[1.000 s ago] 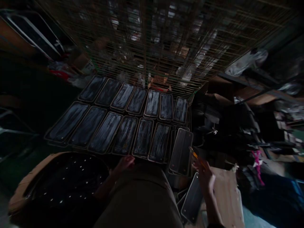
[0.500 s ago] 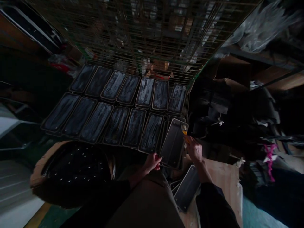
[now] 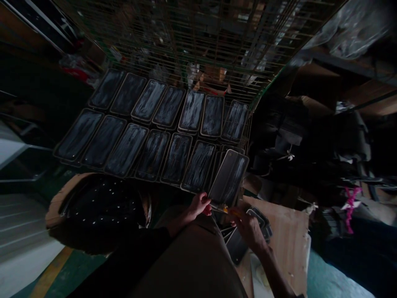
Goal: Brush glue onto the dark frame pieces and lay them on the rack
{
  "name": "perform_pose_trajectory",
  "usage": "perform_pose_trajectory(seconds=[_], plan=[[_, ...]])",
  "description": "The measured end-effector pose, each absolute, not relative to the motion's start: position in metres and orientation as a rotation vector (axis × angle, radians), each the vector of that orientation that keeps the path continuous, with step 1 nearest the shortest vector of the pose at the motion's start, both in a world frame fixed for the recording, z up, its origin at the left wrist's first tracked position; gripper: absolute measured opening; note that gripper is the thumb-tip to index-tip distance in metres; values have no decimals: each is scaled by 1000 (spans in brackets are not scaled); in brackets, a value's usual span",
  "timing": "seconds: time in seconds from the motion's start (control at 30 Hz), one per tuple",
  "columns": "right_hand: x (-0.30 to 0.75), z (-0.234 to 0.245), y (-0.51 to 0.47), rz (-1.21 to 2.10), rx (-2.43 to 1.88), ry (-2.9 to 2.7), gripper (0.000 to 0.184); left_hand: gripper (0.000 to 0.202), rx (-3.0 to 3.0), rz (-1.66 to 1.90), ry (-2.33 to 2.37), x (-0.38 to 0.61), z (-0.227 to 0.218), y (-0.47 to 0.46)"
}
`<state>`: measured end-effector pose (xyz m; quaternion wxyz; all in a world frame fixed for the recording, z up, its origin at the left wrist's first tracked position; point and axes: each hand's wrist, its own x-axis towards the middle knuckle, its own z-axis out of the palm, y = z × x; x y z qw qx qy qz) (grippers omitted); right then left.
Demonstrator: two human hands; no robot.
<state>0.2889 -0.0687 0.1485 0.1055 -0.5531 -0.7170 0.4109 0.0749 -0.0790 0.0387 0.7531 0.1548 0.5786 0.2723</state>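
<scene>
My left hand (image 3: 200, 205) is closed, pinching the lower left corner of a shallow dark rectangular tray (image 3: 228, 176). That tray lies tilted on others at the right end of the front row. Whitish streaks run down its right side, while its left part looks plain grey. At its near edge, my right hand (image 3: 248, 225) is wrapped round a small brush (image 3: 228, 210) with a yellow-orange handle. The bristles are hard to make out in the dim light. Two rows of similar trays (image 3: 176, 157) with whitish smears extend to the left.
A wire mesh cage (image 3: 173, 45) rises behind the rows. At lower left stands a round brown-rimmed container (image 3: 57, 198) lined with shiny black material. More dark trays (image 3: 237, 246) lie by a wooden board (image 3: 288, 231) on my right. Dark bundles (image 3: 285, 136) fill the right side.
My right hand has drawn the brush from the tray's far right corner down to its near edge. Whitish streaks now show along the tray's right side. The left hand keeps its corner grip.
</scene>
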Motion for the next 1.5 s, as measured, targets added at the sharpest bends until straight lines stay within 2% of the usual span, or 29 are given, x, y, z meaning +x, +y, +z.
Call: perform_pose_trajectory(seconds=[0.07, 0.13, 0.37, 0.5, 0.57, 0.73, 0.83, 0.93, 1.07, 1.2, 1.33, 1.5], plan=[[296, 137, -43, 1419, -1593, -1981, 32, 34, 387, 604, 1249, 75, 37, -78], [305, 123, -8, 1431, -1585, -1897, 35, 36, 433, 612, 1230, 76, 35, -77], [308, 114, 93, 796, -1614, -1878, 35, 42, 445, 626, 1233, 75, 33, -78], [292, 110, 84, 480, -1587, -2166, 36, 42, 435, 648, 1234, 75, 33, -79], [283, 105, 56, 460, -1558, -2290, 35, 40, 426, 648, 1226, 75, 32, -79], [272, 112, -37, 727, -1423, -2472, 30, 33, 400, 640, 1209, 73, 32, -79], [270, 124, -67, 1151, -1471, -2262, 27, 26, 377, 614, 1209, 72, 32, -79], [271, 125, -58, 1535, -1512, -1911, 26, 21, 385, 592, 1220, 71, 32, -79], [278, 106, -4, 1660, -1519, -1620, 32, 19, 451, 592, 1235, 71, 32, -78], [285, 95, 59, 1377, -1536, -1529, 38, 23, 513, 609, 1222, 72, 32, -78], [282, 102, 95, 1018, -1527, -1537, 36, 28, 531, 637, 1211, 72, 30, -81], [271, 98, 96, 684, -1512, -1882, 31, 31, 496, 634, 1223, 72, 27, -83]])
